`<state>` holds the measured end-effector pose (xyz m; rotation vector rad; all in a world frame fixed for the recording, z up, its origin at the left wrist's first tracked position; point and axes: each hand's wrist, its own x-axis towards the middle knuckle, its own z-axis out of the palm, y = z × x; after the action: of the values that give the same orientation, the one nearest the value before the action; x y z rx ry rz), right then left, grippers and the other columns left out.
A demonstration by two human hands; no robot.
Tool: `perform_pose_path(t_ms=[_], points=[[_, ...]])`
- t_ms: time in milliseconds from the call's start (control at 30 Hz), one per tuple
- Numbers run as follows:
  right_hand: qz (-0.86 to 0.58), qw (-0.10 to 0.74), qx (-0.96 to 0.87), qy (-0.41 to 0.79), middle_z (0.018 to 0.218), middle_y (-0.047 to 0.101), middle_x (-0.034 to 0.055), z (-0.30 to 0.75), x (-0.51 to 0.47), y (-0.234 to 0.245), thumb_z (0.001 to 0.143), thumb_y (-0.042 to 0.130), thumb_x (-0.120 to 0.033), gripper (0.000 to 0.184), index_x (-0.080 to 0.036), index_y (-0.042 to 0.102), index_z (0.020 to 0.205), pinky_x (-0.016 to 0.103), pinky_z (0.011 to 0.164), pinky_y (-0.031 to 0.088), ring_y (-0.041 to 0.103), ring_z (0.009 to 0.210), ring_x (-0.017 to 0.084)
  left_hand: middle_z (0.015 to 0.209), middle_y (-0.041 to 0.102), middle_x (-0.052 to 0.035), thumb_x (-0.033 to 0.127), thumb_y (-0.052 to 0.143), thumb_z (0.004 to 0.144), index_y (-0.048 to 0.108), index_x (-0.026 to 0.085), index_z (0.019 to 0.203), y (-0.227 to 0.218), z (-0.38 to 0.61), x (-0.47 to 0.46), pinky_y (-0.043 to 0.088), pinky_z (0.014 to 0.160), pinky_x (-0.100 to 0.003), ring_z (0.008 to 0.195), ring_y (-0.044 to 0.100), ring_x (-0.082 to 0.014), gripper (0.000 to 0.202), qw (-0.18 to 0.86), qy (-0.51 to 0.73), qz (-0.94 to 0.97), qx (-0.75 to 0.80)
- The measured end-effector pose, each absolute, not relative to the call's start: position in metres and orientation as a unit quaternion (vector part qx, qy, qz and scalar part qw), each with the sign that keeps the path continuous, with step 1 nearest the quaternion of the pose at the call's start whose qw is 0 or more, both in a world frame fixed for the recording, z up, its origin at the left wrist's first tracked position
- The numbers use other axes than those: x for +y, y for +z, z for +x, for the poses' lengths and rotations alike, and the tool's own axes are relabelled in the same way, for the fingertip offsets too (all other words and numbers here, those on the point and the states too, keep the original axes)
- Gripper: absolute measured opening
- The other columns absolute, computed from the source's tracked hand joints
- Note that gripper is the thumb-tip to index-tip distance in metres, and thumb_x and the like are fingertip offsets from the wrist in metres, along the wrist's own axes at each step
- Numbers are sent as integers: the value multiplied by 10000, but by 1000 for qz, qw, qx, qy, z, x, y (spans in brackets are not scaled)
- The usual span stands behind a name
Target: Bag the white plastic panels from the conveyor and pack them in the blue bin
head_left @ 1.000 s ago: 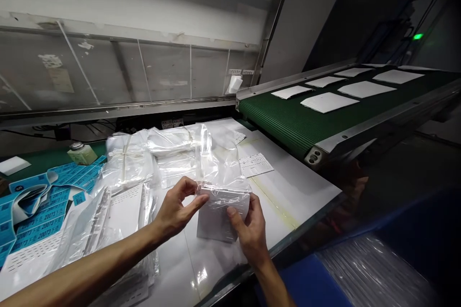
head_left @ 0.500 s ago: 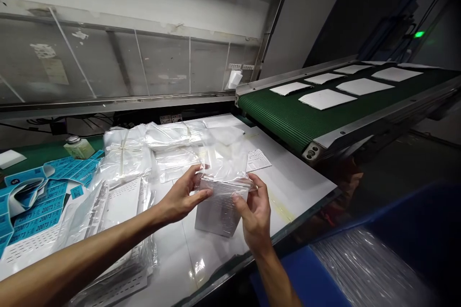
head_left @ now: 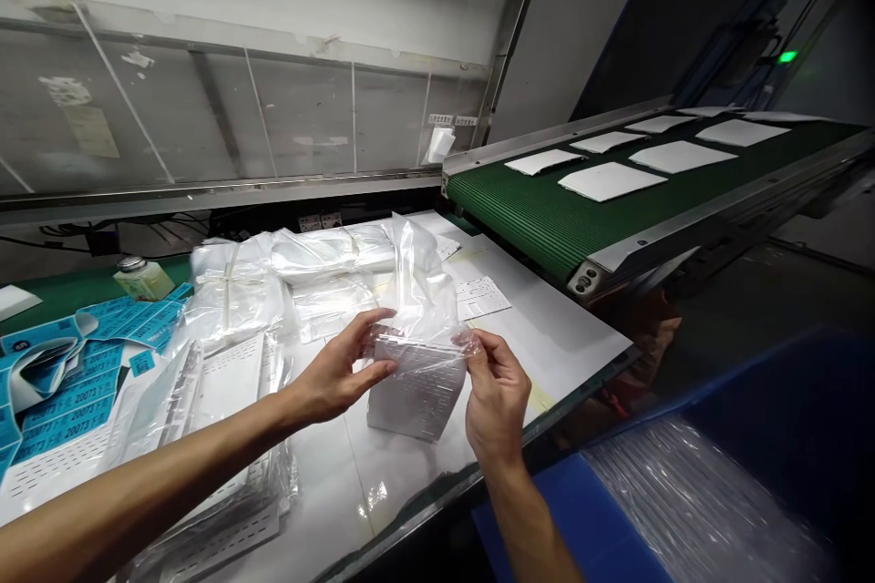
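Blue label sheets [head_left: 68,407]: "20073" is printed repeatedly, with smaller characters beside it that cannot be read.
Round mark on the curled blue label [head_left: 27,346]: a small character is seen, too blurred to be read.
Printed paper form [head_left: 483,298]: rows of small print are seen, too small to be read.
Small tags on the glass panel [head_left: 451,120]: print is seen, too small to be read.
Clear plastic bag [head_left: 424,278]: no print can be made out.
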<state>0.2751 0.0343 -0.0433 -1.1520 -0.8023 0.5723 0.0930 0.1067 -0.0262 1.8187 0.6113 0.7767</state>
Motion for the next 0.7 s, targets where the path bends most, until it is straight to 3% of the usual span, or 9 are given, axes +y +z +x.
perform_pose_path(t_ms=[233, 400, 467, 533, 633, 700], points=[[-515, 732, -338, 291, 897, 639, 29, 270, 31, -66, 899, 470, -394, 187, -223, 544, 914, 340, 697, 503, 622, 763, 182, 1146, 563, -74, 282, 577, 857, 385, 228, 1305, -28, 91, 103, 465, 926, -374, 1025, 563, -204, 491, 506, 322, 761, 248], [-550, 673, -404, 283, 988, 640, 53, 280, 5, -95, 814, 617, -340, 172, -221, 636, 938, 367, 887, 430, 569, 975, 232, 1106, 598, -73, 303, 574, 856, 376, 224, 1303, -33, 86, 102, 475, 903, -380, 1022, 572, -208, 496, 561, 300, 728, 254], [-536, 652, -438, 310, 1098, 622, 65, 293, -3, -95, 774, 653, -353, 257, -234, 641, 1001, 403, 971, 389, 535, 1086, 263, 1114, 599, -72, 327, 580, 845, 496, 205, 1199, -35, 84, 102, 459, 926, -389, 1032, 563, -213, 384, 564, 275, 737, 253], [-495, 642, -454, 369, 1216, 573, 76, 305, -5, -84, 770, 631, -428, 454, -258, 551, 1183, 438, 1005, 371, 508, 1153, 280, 1093, 612, -67, 344, 592, 831, 580, 189, 1089, -37, 82, 103, 456, 925, -390, 1020, 565, -216, 301, 568, 240, 746, 251], [-470, 582, -477, 461, 1258, 550, 90, 306, 4, -60, 736, 648, -495, 709, -278, 358, 1344, 432, 942, 440, 538, 1130, 283, 1058, 634, -63, 339, 619, 807, 604, 178, 1055, -34, 81, 107, 469, 895, -382, 988, 580, -219, 296, 585, 207, 747, 240], [-517, 544, -491, 443, 1173, 606, 82, 294, 13, -55, 700, 710, -446, 715, -268, 379, 1309, 385, 860, 494, 594, 1042, 267, 1054, 637, -65, 333, 634, 796, 607, 170, 1041, -28, 81, 110, 460, 903, -382, 1001, 577, -223, 295, 590, 205, 745, 233]])
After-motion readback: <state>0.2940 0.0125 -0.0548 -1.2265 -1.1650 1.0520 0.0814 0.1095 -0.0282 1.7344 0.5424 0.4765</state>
